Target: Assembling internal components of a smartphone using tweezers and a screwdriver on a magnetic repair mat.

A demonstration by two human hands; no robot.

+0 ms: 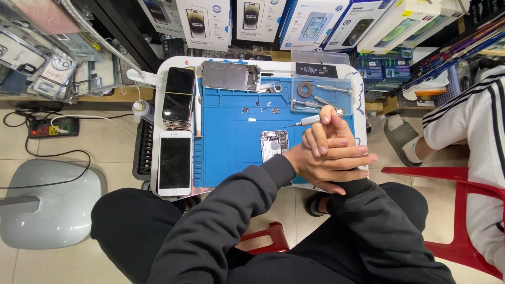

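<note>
My right hand [325,130] is closed around a slim silver screwdriver [307,121] whose tip points left over the blue work mat [231,142]. Lying across my right wrist is my left hand [331,163], fingers stretched out to the right and holding nothing. Just left of both hands, an opened silver phone housing [273,144] lies on the mat. Small screws and parts [259,110] are scattered above it. A detached metal-backed screen panel [230,75] sits at the mat's far edge.
A black phone [178,97] and a cracked white phone [174,162] lie left of the mat. A clear tray of tools [321,87] stands at the back right. Another person [473,121] sits at right near a red stool [463,210]. Phone boxes [252,18] line the back.
</note>
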